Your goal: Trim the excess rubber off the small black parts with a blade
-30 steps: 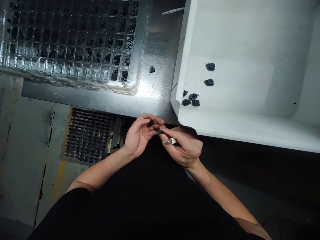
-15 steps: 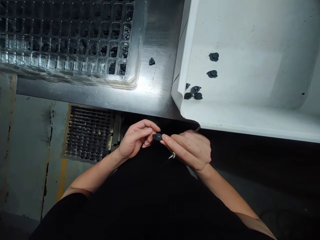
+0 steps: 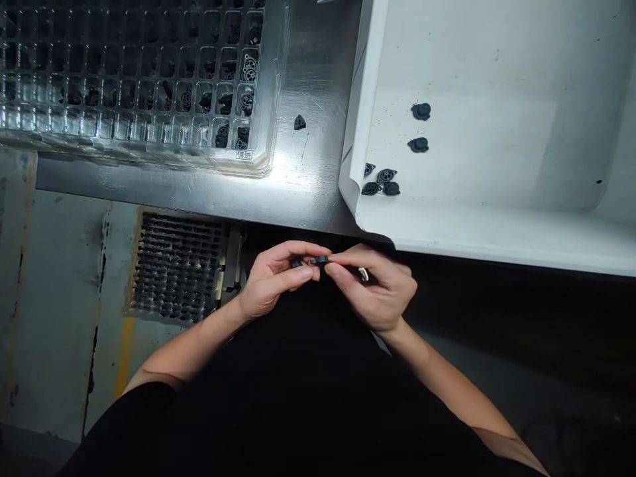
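Between my two hands is a small black plastic part [image 3: 319, 261], turned edge-on. My right hand [image 3: 380, 288] pinches its right side between thumb and forefinger. The fingertips of my left hand [image 3: 271, 278] close on its left side. A second dark piece [image 3: 297, 264] shows inside the curl of my left fingers, mostly hidden. A short shiny metal item [image 3: 364, 273] pokes out by my right fingers; what it is I cannot make out. Both hands are in front of my black shirt, below the metal table edge.
A clear compartment tray [image 3: 268, 156] with black parts sits on the metal table [image 3: 318, 179] at upper left. One small black piece [image 3: 299, 122] lies beside it. Several black round parts [image 3: 420, 111] lie in the white bin [image 3: 472, 228]. Below left is a dark studded mat [image 3: 179, 268].
The black part has turned from face-up to edge-on and risen slightly. My right hand has rotated, and the metal item has shifted up and right with it. A dark piece now shows in my left fingers.
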Motion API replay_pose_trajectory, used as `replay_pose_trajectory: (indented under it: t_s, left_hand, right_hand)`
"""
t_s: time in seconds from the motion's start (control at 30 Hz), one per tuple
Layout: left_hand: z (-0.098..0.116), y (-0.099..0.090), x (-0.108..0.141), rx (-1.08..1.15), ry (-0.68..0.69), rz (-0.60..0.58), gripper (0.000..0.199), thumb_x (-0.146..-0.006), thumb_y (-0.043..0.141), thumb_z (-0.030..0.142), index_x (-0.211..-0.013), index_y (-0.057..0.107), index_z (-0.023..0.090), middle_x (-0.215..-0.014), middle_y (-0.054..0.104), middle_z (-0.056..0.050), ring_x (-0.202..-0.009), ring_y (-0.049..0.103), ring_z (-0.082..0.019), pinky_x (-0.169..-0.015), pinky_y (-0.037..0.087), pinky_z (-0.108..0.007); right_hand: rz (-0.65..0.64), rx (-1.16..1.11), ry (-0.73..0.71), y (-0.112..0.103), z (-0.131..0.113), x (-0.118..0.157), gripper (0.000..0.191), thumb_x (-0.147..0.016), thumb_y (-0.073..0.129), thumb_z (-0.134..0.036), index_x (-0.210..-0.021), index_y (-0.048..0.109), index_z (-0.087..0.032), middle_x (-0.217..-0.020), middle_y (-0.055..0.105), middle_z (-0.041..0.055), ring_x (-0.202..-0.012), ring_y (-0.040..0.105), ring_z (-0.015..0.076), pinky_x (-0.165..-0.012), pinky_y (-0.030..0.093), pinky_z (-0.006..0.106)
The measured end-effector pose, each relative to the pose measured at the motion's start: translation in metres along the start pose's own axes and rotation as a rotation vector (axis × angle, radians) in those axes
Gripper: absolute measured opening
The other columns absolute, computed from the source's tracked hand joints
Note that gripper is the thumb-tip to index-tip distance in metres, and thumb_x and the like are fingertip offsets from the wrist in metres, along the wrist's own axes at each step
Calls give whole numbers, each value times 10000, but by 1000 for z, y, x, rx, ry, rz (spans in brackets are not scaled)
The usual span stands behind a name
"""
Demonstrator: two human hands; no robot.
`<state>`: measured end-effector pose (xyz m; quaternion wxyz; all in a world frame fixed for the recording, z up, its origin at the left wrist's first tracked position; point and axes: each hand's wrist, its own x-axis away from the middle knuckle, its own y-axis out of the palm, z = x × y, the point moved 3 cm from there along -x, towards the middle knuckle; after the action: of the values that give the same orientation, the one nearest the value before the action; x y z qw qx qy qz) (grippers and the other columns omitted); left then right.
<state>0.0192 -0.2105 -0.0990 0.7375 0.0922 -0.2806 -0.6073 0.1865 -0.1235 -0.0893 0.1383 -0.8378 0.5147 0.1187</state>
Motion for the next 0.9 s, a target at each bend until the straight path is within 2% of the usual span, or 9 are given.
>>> replay_pose_trajectory:
  t_s: [0.1,0.2,0.33,0.5,0.6,0.67,0.73,0.8,0.9]
  left_hand:
    - [-1,-1,0,-60,21,58,295,-940,930,372,-1191,901,220,-1019,785,-101,-845,699,-177,-717,546,-236]
    - [-3,-2,-1,-70,26,72,286,-932,944,380,-1168,906,223,-1040,796,-99,-867,729,-186,-807,598,-265]
    - [-5,-5,-2,-74,29,50,291,-933,946,349,-1196,901,231,-1051,803,-95,-907,734,-186,-844,609,-260]
    - [-5,-8,-4,-86,25,74,310,-879,990,316,-1165,910,226,-1067,814,-93,-900,725,-176,-835,604,-243]
    - [-6,-8,-6,-33,-39,86,314,-860,1008,347,-1125,912,208,-967,815,-98,-790,704,-154,-688,548,-203]
    - [-6,-7,-8,53,-90,77,332,-859,1010,374,-1123,908,201,-863,796,-92,-650,624,-109,-553,431,-166]
    - [-6,-5,-10,137,-111,71,345,-850,1016,380,-1117,903,193,-809,779,-87,-556,518,-65,-494,335,-149]
    - [-5,-4,-12,191,-111,71,349,-836,1024,369,-1105,900,183,-802,775,-86,-516,442,-38,-479,305,-145]
    - [-5,-3,-15,241,-120,62,344,-828,1030,354,-1093,899,178,-783,765,-82,-496,404,-24,-470,302,-138]
  right_hand:
    - [-31,-89,252,2,1,4,27,-1015,841,-234,-994,843,-216,-878,761,39,-667,673,196,-561,501,292]
    - [-60,-154,323,2,3,5,69,-1014,841,-259,-965,839,-211,-858,742,28,-649,642,174,-585,502,273]
    - [-88,-278,407,3,8,4,86,-1013,865,-280,-959,845,-216,-802,711,6,-639,620,155,-595,481,248]
    - [-100,-275,427,3,8,1,102,-1018,870,-279,-949,833,-212,-797,709,1,-641,605,153,-592,461,246]
    - [-139,-210,394,1,6,1,112,-1064,824,-279,-974,826,-213,-813,711,-2,-660,606,154,-610,458,256]
    - [-151,-135,346,-3,6,1,121,-1113,771,-295,-1042,826,-214,-865,717,4,-706,629,162,-651,479,268]
    - [-154,-36,265,-8,6,1,189,-1167,731,-380,-1209,820,-218,-947,717,16,-755,644,172,-690,499,285]
    - [-164,78,128,-12,4,0,363,-1224,661,-503,-1422,765,-217,-1037,716,42,-831,670,199,-753,529,313]
    - [-206,226,-67,-12,-1,-2,430,-1289,521,-450,-1597,667,-187,-1122,724,84,-953,710,232,-871,561,346]
